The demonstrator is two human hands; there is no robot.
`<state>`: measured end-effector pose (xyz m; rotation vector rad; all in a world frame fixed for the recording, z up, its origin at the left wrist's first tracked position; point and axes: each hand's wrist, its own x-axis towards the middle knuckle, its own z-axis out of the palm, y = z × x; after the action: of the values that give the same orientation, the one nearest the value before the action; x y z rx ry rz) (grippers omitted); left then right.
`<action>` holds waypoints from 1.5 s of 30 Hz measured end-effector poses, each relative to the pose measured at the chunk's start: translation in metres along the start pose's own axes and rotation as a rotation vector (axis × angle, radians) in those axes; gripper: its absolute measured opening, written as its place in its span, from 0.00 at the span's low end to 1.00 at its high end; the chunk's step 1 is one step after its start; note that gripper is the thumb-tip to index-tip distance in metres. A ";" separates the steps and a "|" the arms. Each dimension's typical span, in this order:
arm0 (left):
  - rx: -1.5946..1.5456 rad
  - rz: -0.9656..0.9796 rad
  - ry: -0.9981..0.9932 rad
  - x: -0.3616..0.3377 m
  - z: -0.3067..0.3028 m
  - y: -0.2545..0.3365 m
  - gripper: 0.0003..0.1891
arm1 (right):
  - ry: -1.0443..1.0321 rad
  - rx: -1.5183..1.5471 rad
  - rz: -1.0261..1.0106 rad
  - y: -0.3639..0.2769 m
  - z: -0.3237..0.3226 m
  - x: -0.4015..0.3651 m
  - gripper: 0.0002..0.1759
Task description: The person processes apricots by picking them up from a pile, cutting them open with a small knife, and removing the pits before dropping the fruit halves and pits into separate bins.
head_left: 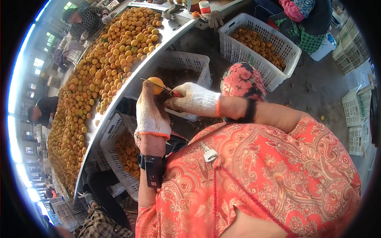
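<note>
My left hand (151,113), in a white knitted glove with orange trim, is closed around a yellow-orange apricot (155,86). A thin-bladed knife (168,89) crosses the fruit, its tip showing at the far side. My right hand (195,99), gloved the same way, grips the knife's reddish handle, which is mostly hidden by the fingers. Both hands are close together in front of my body. Beneath and beyond them stands a pale plastic crate (204,65) with dark bits in it.
A long metal table (168,29) on the left carries a heap of apricots (115,55). Crates with split apricots stand at lower left (109,144) and upper right (293,59). Co-workers sit around the table; one person's checked clothing (103,224) shows at bottom left. Stacked crates (351,49) stand far right.
</note>
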<state>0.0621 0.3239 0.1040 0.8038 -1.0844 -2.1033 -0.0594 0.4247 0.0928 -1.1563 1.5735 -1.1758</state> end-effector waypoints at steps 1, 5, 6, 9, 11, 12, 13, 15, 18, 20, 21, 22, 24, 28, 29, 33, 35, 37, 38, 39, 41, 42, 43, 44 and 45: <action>-0.001 0.000 0.000 0.001 0.000 0.000 0.21 | -0.001 -0.011 -0.003 0.000 0.000 0.000 0.21; 0.003 -0.001 0.005 0.002 -0.002 -0.001 0.22 | -0.003 -0.030 -0.002 0.001 0.001 0.002 0.21; 0.003 0.000 0.006 0.002 -0.002 -0.001 0.22 | -0.003 -0.030 -0.002 0.002 0.001 0.002 0.21; 0.007 0.004 0.006 0.001 -0.003 -0.001 0.22 | 0.000 -0.013 0.000 0.000 0.001 0.001 0.21; 0.000 0.012 0.000 0.000 -0.002 0.000 0.22 | 0.001 -0.033 0.008 -0.004 0.000 -0.002 0.21; -0.007 0.019 -0.005 -0.001 -0.001 0.000 0.22 | 0.001 -0.033 0.008 -0.004 0.000 -0.002 0.21; -0.007 0.019 -0.005 0.000 -0.002 -0.001 0.22 | 0.001 -0.029 0.008 -0.003 0.000 -0.001 0.21; -0.012 0.021 -0.011 0.001 -0.003 -0.002 0.22 | 0.001 -0.025 0.008 -0.002 0.000 -0.001 0.21; 0.004 0.005 -0.010 0.002 -0.002 -0.001 0.22 | -0.001 -0.009 0.013 -0.001 0.000 0.000 0.21; 0.011 0.001 -0.030 0.003 -0.003 -0.001 0.23 | -0.020 0.041 0.014 -0.002 0.000 0.000 0.15; 0.018 -0.001 -0.051 0.004 -0.004 -0.001 0.23 | -0.020 0.042 0.018 -0.001 0.000 0.001 0.15; 0.017 -0.006 -0.049 0.005 -0.004 -0.002 0.23 | -0.020 0.055 0.024 0.000 0.001 0.002 0.15; -0.007 -0.007 0.002 0.008 -0.003 -0.004 0.24 | -0.021 0.071 0.041 0.001 0.001 0.003 0.15; -0.130 -0.050 0.041 0.012 -0.002 -0.004 0.25 | -0.002 0.049 0.038 0.000 0.000 0.004 0.20; -0.143 -0.064 -0.013 0.011 -0.004 -0.003 0.25 | -0.006 0.052 0.029 -0.002 0.000 0.003 0.17; -0.140 0.039 -0.165 0.014 -0.015 -0.004 0.22 | -0.026 0.097 0.036 0.000 0.000 0.006 0.16; -0.133 0.065 -0.168 0.014 -0.015 -0.005 0.21 | -0.009 0.045 0.029 -0.004 -0.001 0.006 0.17; -0.125 0.094 -0.172 0.012 -0.011 -0.003 0.21 | 0.009 -0.008 0.019 -0.004 0.000 0.008 0.19; -0.129 0.093 -0.144 0.012 -0.010 -0.002 0.21 | 0.021 0.003 0.001 -0.002 0.001 0.010 0.19; -0.132 0.092 -0.116 0.011 -0.008 -0.002 0.21 | 0.034 0.014 -0.016 0.000 0.003 0.011 0.18; -0.179 0.068 -0.114 0.008 -0.005 0.000 0.20 | 0.028 0.006 -0.012 -0.002 0.002 0.012 0.18; -0.227 0.044 -0.109 0.007 -0.005 0.000 0.20 | 0.019 -0.002 -0.008 -0.002 0.003 0.012 0.18; -0.227 0.042 -0.109 0.006 -0.006 0.000 0.20 | 0.020 -0.002 -0.006 0.000 0.004 0.013 0.18; -0.169 0.063 -0.159 0.006 -0.008 0.001 0.21 | 0.038 -0.013 -0.045 0.003 0.005 0.015 0.17; -0.111 0.084 -0.209 0.007 -0.009 0.002 0.22 | 0.056 -0.025 -0.084 0.005 0.006 0.016 0.17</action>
<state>0.0648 0.3139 0.0998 0.4854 -1.0777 -2.1903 -0.0580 0.4082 0.0849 -1.2254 1.5985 -1.2563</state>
